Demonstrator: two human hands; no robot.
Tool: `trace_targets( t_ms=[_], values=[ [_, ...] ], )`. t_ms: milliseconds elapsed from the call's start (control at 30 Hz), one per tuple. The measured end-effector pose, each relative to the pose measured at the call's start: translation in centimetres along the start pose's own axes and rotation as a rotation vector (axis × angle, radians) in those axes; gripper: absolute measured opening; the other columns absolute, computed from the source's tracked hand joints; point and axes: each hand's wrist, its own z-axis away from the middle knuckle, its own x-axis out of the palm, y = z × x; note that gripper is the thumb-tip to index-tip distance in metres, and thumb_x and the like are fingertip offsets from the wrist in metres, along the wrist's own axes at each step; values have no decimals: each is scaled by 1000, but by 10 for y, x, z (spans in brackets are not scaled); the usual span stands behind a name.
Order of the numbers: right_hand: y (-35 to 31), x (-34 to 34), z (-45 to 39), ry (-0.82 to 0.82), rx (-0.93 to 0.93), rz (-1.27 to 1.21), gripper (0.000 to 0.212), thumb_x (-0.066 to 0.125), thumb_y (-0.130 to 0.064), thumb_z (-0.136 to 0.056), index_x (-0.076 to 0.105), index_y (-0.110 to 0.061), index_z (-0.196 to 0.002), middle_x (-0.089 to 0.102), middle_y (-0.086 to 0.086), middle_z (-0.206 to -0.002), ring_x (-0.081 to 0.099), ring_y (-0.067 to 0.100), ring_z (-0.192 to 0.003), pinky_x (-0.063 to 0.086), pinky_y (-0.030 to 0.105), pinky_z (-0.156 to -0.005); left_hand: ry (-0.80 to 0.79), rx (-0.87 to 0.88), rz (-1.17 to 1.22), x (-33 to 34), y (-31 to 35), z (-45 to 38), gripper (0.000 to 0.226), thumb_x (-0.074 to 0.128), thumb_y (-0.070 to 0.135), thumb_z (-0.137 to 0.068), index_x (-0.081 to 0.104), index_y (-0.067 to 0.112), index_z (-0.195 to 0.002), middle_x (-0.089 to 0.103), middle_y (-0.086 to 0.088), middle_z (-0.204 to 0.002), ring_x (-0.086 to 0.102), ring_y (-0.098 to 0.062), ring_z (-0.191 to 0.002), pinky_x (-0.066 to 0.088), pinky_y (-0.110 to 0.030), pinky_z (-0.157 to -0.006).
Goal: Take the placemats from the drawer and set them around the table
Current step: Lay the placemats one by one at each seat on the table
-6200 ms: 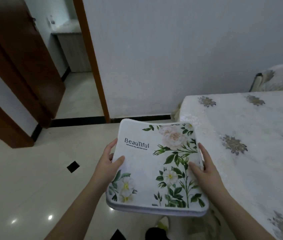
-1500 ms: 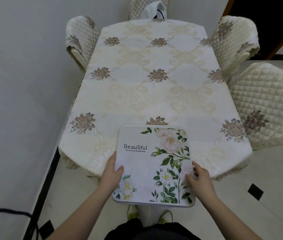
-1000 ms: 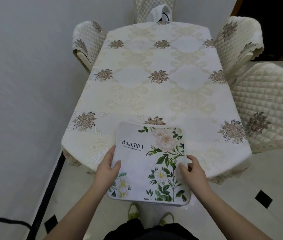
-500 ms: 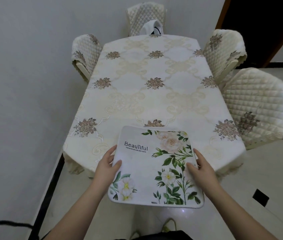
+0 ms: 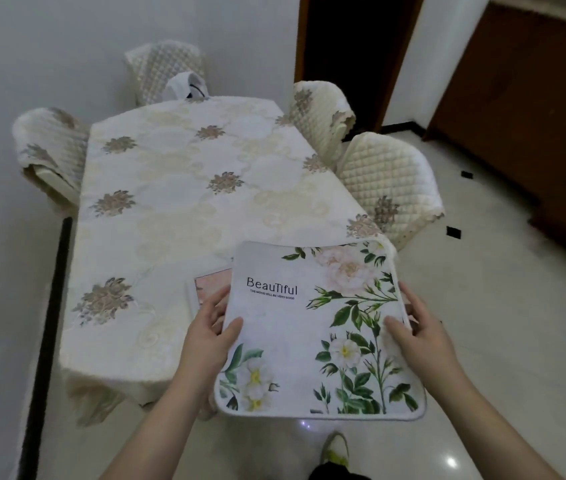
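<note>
Head view: we grip the stack of placemats [image 5: 312,327] at both side edges, left hand [image 5: 210,332] and right hand [image 5: 420,336], thumbs on top, above the near right corner of the table [image 5: 157,209].

Both forearms bare, no sleeves; dark trousers [image 5: 335,472]; a white shoe [image 5: 336,448] with yellow-green trim.

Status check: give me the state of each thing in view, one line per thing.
placemat stack: held at both sides, off the table's near corner.
pink placemat: flat on the table, partly hidden by the stack.
left hand: grips the stack's left edge.
right hand: grips the stack's right edge.
table: covered by a tablecloth.
chairs: quilted covers on, beside the table.
</note>
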Motion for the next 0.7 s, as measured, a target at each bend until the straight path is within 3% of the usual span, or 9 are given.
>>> trace_targets(
  t_ms=[167, 433, 600, 700],
  values=[
    [4, -45, 30, 175, -1, -56, 59, 61, -14, -94, 44, -44, -141, 65, -14, -114, 70, 3, -86, 61, 32, -73, -112, 1, -1, 48, 19, -3, 50, 64, 6, -93, 55, 32, -135, 69, 5, -116, 71, -18, -98, 62, -33, -69],
    [22, -122, 77, 382, 1, -176, 56, 60, -10, -94, 47, -44, -136, 64, -19, -112, 72, 7, -87, 61, 32, -71, -325, 64, -41, 133, 42, 9, 50, 63, 3, -93, 57, 34, -132, 66, 1, -118, 71, -27, -97, 61, -47, -74],
    [47, -177, 105, 500, 25, -227, 56, 60, -7, -94, 47, -43, -135, 65, -16, -111, 72, 9, -84, 60, 29, -66, -424, 104, -67, 199, 44, 31, 50, 64, 4, -92, 58, 33, -132, 66, 3, -115, 73, -22, -92, 62, -42, -69],
    [65, -220, 126, 550, 43, -259, 56, 59, -6, -94, 48, -42, -135, 63, -16, -112, 73, 11, -85, 61, 33, -67, -462, 122, -109, 240, 39, 49, 49, 65, 4, -92, 59, 33, -131, 68, 1, -113, 73, -21, -94, 61, -38, -70]
  ],
)
